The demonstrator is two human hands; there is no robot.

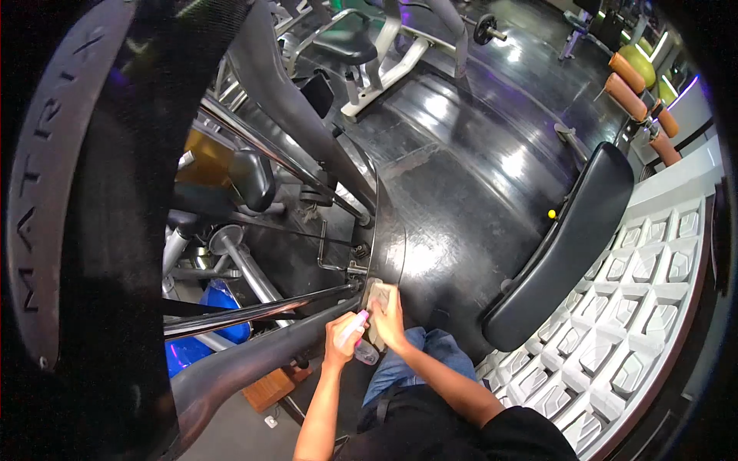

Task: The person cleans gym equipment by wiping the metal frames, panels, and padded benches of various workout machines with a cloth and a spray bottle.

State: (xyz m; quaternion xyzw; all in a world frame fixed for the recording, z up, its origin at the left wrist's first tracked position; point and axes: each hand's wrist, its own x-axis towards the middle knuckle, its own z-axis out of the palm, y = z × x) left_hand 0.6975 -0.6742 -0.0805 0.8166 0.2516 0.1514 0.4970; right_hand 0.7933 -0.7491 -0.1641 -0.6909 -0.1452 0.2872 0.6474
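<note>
My left hand [337, 343] is closed around a spray bottle [367, 353] with a pink and white head and a clear lower body. Just to its right, my right hand [390, 324] is closed on a beige cloth [376, 293]. Part of the cloth hangs below the fingers, beside the bottle. Both hands are close together in front of my body, near the lower end of the dark curved frame [277, 342] of a gym machine. Whether the cloth touches the frame I cannot tell.
A machine panel lettered MATRIX [54, 177] fills the left side. Chrome guide rods [261, 311] slope toward my hands. On the right stands a black padded bench [565, 246] before a white relief wall [646, 307]. A wooden block [269, 388] lies low on the left.
</note>
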